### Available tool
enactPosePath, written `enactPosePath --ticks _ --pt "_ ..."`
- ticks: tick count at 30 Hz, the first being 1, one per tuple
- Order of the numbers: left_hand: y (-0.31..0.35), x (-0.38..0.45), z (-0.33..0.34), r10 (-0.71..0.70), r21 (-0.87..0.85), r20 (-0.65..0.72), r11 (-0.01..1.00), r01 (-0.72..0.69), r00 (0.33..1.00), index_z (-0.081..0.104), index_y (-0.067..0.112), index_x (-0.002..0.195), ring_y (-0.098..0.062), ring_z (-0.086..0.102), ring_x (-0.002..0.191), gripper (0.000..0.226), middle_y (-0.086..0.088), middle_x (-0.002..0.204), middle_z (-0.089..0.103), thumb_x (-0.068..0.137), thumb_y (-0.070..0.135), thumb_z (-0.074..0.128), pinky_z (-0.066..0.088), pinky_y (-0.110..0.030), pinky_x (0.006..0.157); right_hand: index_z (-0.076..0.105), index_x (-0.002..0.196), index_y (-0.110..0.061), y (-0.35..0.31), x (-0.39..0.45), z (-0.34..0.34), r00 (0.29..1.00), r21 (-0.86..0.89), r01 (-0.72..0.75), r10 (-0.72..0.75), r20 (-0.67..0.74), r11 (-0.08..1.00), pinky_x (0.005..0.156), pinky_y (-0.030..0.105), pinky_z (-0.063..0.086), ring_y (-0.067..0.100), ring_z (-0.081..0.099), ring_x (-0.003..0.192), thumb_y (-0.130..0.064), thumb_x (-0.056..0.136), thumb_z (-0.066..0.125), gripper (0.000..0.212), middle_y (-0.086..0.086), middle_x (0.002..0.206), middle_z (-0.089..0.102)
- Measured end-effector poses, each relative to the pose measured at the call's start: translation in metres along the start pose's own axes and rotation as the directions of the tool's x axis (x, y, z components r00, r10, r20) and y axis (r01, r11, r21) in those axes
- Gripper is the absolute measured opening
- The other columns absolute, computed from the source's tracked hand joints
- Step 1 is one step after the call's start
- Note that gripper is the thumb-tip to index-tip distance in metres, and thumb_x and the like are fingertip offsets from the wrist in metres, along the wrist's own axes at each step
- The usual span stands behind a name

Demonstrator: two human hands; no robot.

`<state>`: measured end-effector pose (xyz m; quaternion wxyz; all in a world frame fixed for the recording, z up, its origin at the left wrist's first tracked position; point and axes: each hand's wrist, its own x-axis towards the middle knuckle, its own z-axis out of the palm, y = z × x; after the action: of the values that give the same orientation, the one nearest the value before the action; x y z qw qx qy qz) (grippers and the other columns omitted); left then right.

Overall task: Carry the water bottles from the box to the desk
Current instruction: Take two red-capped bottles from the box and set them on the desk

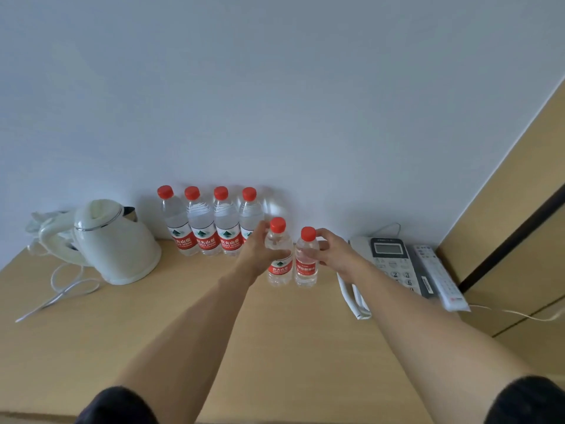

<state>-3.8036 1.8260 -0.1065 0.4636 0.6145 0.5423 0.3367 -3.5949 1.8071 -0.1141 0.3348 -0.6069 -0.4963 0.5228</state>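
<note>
Left grip (pixel 255 250) is wrapped around the middle of one water bottle (pixel 278 255), right grip (pixel 328 252) is curled around a second bottle (pixel 305 258), fingers pinching up near its shoulder. Both bottles are upright and side by side, basically touching, bottoms on or just above the desk (pixel 183 332); honestly can't tell from this angle whether they've landed yet.

At about 10 o'clock from the hands there's a row of four bottles (pixel 211 228) lined up against the wall, red caps all up. Further out at 9 o'clock sits a white kettle (pixel 116 243) with its cord trailing off. At 3 o'clock there's a desk phone (pixel 394 261) and a remote (pixel 440 276) right beside it.

So I'd say this is the set-down step for this pair. Next move looks like: make sure they stand flat, let go without tipping either one, maybe nudge them back into the row. The box isn't in view.
</note>
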Motion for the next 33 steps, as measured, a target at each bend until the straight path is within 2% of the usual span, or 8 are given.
enactPosePath --ticks 5,9,15,20,24,26,29,33 --pt "-0.004 0.010 -0.004 0.021 0.017 0.041 1.000 -0.021 0.999 0.049 0.035 0.123 -0.017 0.059 0.109 0.064 0.006 0.117 0.061 0.075 0.011 0.084 0.045 -0.031 0.086 0.057 0.117 -0.029 -0.004 0.006 0.006 0.999 -0.062 0.034 -0.037 -0.039 0.998 0.093 0.033 0.048 0.019 0.065 0.112 -0.014 0.085 0.079 0.042 -0.001 0.117 0.070" --pt "-0.011 0.013 -0.005 0.013 0.017 0.065 1.000 -0.014 0.998 0.048 0.035 0.122 -0.017 0.058 0.108 0.064 0.012 0.113 0.059 0.077 0.007 0.082 0.045 -0.025 0.078 0.056 0.125 -0.023 -0.001 0.007 0.007 0.997 -0.089 0.019 -0.025 -0.068 0.996 0.102 0.043 0.049 0.022 0.062 0.118 -0.012 0.086 0.078 0.046 0.004 0.124 0.068" --pt "-0.006 0.019 -0.015 -0.021 0.070 0.159 0.997 0.010 0.987 0.045 0.031 0.126 -0.023 0.058 0.112 0.064 0.005 0.113 0.059 0.079 0.005 0.078 0.047 -0.035 0.090 0.055 0.126 -0.020 -0.002 0.008 0.003 0.997 -0.059 0.021 -0.025 -0.079 0.998 0.098 0.043 0.053 0.026 0.061 0.120 -0.011 0.085 0.079 0.048 0.007 0.128 0.064" --pt "0.003 0.014 -0.018 0.006 0.238 0.103 0.971 -0.030 0.995 0.051 0.023 0.129 -0.023 0.060 0.109 0.062 0.003 0.114 0.062 0.077 0.012 0.080 0.048 -0.034 0.089 0.057 0.129 -0.018 -0.001 0.011 0.010 0.992 -0.144 0.029 -0.047 -0.121 0.989 0.103 0.046 0.050 0.023 0.060 0.121 -0.015 0.085 0.079 0.050 0.003 0.125 0.065" --pt "0.025 0.013 -0.032 0.199 0.568 0.035 0.802 -0.184 0.979 0.062 0.023 0.124 -0.022 0.062 0.099 0.051 0.002 0.112 0.065 0.077 0.026 0.083 0.053 -0.037 0.083 0.060 0.127 -0.019 -0.006 0.013 0.011 0.984 -0.304 0.020 -0.073 -0.164 0.952 0.100 0.044 0.050 0.019 0.058 0.115 -0.026 0.082 0.082 0.051 -0.003 0.121 0.063" --pt "0.039 0.016 -0.037 0.234 0.684 0.050 0.700 -0.204 0.971 0.067 0.021 0.120 -0.023 0.064 0.100 0.044 0.000 0.109 0.069 0.080 0.029 0.082 0.055 -0.040 0.084 0.062 0.123 -0.023 -0.009 0.012 0.012 0.976 -0.352 0.038 -0.110 -0.188 0.935 0.090 0.031 0.049 0.015 0.057 0.108 -0.030 0.078 0.084 0.051 -0.006 0.114 0.063" --pt "0.054 0.021 -0.036 0.201 0.752 0.097 0.627 -0.204 0.975 0.066 0.018 0.125 -0.024 0.065 0.105 0.048 -0.003 0.112 0.070 0.081 0.029 0.083 0.056 -0.041 0.089 0.062 0.114 -0.024 -0.013 0.011 0.016 0.959 -0.407 0.056 -0.163 -0.234 0.912 0.068 0.012 0.037 0.015 0.059 0.100 -0.031 0.075 0.085 0.046 -0.005 0.106 0.065" --pt "0.061 0.025 -0.030 0.233 0.773 0.133 0.583 -0.248 0.963 0.069 0.015 0.124 -0.024 0.065 0.104 0.046 -0.005 0.114 0.071 0.082 0.026 0.083 0.055 -0.036 0.088 0.061 0.108 -0.018 -0.014 0.011 0.018 0.942 -0.404 0.042 -0.170 -0.288 0.914 0.062 0.008 0.033 0.014 0.060 0.091 -0.031 0.075 0.085 0.043 -0.004 0.102 0.067"
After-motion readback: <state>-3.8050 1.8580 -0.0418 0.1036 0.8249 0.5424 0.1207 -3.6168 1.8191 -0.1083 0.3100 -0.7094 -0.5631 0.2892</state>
